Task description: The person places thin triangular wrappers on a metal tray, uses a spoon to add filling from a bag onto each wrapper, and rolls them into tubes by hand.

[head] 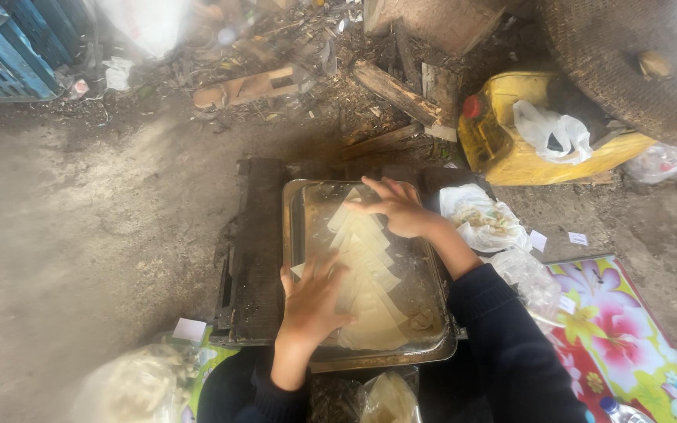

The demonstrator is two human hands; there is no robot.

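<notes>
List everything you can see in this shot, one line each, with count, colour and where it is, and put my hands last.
metal tray: one, silver, centre, on a dark wooden stand
wooden stand: one, dark, under the tray
pale sheets: an overlapping row, count unclear, cream, down the middle of the tray
yellow jerrycan: one, yellow with a red cap, upper right, lying on the ground
white plastic bag: one, on the jerrycan
woven basket: one, brown, top right
blue crate: one, top left
wood scraps: several, brown, top centre
clear plastic bags: a few, right of the tray
flowered mat: one, red and pink, bottom right
left hand: flat on the near sheets
right hand: flat on the far sheets
</notes>
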